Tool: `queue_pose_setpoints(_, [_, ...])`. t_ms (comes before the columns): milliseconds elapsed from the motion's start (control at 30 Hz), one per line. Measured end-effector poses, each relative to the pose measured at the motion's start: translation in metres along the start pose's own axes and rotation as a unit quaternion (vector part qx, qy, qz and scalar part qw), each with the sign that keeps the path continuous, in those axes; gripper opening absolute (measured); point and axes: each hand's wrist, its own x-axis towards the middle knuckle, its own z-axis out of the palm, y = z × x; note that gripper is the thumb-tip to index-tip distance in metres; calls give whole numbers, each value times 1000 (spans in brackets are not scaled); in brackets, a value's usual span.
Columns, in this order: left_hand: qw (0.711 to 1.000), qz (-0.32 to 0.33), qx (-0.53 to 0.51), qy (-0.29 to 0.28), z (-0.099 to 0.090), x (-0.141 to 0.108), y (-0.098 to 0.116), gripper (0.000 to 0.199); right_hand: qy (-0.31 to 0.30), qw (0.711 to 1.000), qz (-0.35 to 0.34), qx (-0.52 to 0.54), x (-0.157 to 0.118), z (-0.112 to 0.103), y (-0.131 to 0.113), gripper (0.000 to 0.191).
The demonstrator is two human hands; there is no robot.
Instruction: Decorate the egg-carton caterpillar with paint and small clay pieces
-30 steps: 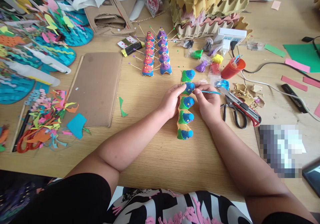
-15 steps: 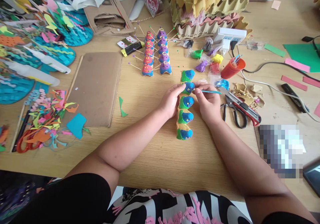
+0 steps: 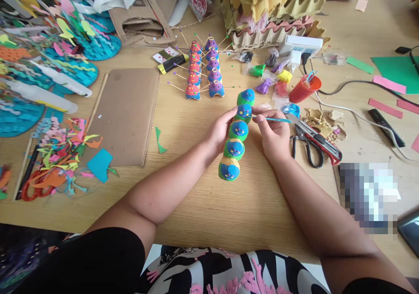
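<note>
A strip of several blue-and-green egg-carton cups (image 3: 238,130) stands out from my hands toward me, small clay faces turned up. My left hand (image 3: 218,130) grips its left side near the second cup from the far end. In my right hand (image 3: 274,132), thumb and fingers pinch a thin blue tool (image 3: 276,119), whose tip points left at that second cup. The right fingertips behind the tool are close to the strip's far part; whether they touch it is unclear.
Red cups (image 3: 194,71) and purple cups (image 3: 214,71) with pins stand beyond. To the right are a cutter (image 3: 316,139), black-handled scissors (image 3: 314,154) and a red cup (image 3: 304,88). Cardboard (image 3: 126,115) and paper scraps (image 3: 70,154) lie left.
The strip has been turned so its faces point up more toward me, and its near end has swung left. My left hand has shifted slightly left.
</note>
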Motion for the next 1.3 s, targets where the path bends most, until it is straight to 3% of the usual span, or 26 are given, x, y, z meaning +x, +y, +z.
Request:
queue_pose_setpoints(400, [999,-22,-29,18,5,-4,2,18,-2,1000,-2,-3,1,-2,4,23])
queue_pose_setpoints(833, [1000,1,16,-18,0,0,0,19,8,1000,12,-10,1,-3,4,28])
queue_pose_setpoints(1300, [1000,-13,-7,8,2,-1,1,17,5,1000,14,-6,1,-3,4,28])
